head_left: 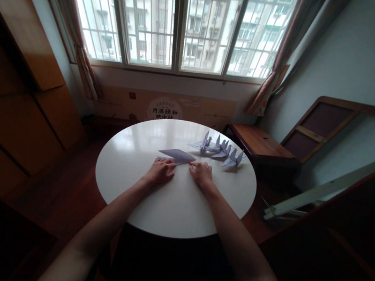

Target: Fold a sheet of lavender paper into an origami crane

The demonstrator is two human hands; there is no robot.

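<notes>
A folded sheet of pale lilac paper (177, 154), long and pointed at both ends, lies on the white round table (176, 210). My left hand (161, 171) rests at its near left edge, fingers curled and pressed onto the paper. At the right-hand point, my right hand (201, 173) grips the paper between thumb and fingers. Beyond my right hand stand several paper cranes in the same lilac colour, among them a front crane (233, 159) and a left crane (204, 143). The undersides of my fingers are hidden.
Behind the table, a printed cardboard panel (119, 99) leans below the barred window (208, 30). A wooden bench (260, 141) stands at the back right, near a wooden frame (317, 128). Wooden cabinets (8, 121) line the left side.
</notes>
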